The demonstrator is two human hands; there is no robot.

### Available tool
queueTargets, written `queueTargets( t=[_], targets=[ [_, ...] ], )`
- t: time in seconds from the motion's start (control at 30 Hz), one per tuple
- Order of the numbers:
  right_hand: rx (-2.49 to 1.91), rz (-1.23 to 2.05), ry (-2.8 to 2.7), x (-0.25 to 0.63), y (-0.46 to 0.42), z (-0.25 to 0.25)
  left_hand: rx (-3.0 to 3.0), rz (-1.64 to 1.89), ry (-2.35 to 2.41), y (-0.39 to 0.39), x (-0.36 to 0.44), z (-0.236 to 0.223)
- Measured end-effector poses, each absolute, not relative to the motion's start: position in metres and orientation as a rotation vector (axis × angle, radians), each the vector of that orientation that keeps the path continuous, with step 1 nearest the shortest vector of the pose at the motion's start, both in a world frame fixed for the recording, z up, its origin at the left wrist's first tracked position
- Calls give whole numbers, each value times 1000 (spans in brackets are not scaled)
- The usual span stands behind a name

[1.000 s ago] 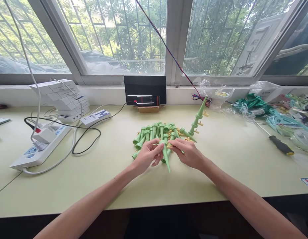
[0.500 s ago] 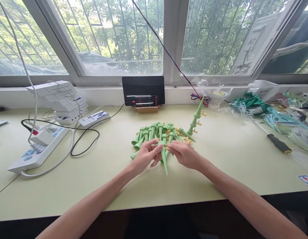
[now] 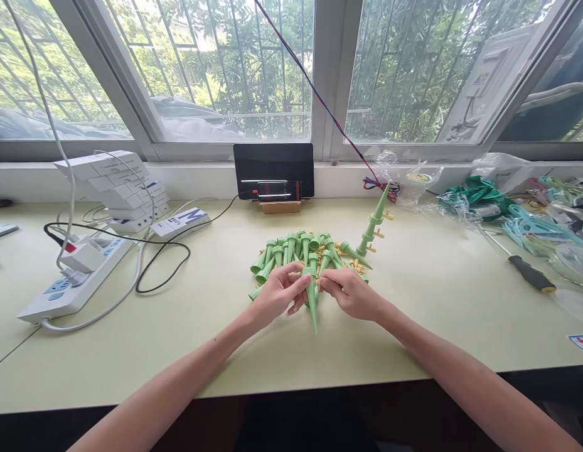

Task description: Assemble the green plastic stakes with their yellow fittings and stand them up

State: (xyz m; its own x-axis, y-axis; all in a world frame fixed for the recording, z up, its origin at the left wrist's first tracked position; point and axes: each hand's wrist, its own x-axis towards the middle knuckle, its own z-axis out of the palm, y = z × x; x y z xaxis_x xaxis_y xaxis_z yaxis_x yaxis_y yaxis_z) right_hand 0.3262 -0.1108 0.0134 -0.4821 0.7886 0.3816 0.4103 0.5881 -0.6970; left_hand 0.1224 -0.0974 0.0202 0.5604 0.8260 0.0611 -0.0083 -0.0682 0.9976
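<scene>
Your L hand (image 3: 280, 290) pinches a green spike (image 3: 312, 298) at 12 o'clock, tip twd you.
L thumb + fingers closed nr its collar; R hand (image 3: 351, 293) has fingers curled in at its 3 o'clock side, can't tell if gripping. Pile of green spikes (image 3: 291, 246) just beyond at 12, partly blocked by hands; stacked spikes (image 3: 374, 221) lean at 1, screwdriver (image 3: 530, 274) at 2. Forearms (image 3: 211, 349) angle in from 7 + 5.

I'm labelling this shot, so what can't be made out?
In the head view:
- What, if anything, the right grip pinches: its fingers hide it.
- Part of the left side of the cone: behind the left grip.
- Part of the pile: behind both grips.
- Text on the phone: too small.
</scene>
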Motion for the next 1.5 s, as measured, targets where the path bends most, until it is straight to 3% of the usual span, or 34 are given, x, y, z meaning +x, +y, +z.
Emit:
queueTargets(
  t=[0.53, 1.3, 1.5],
  targets=[
    [-976, 1011, -2050, 331, -108, 11, 1676, 877, 757, -99, 123, 14],
    [-995, 1010, -1956, 328, -108, 14, 1538, 879, 762, -103, 129, 25],
    [-1022, 764, -1906, 331, -107, 18, 1253, 904, 731, -99, 129, 25]
  ],
)
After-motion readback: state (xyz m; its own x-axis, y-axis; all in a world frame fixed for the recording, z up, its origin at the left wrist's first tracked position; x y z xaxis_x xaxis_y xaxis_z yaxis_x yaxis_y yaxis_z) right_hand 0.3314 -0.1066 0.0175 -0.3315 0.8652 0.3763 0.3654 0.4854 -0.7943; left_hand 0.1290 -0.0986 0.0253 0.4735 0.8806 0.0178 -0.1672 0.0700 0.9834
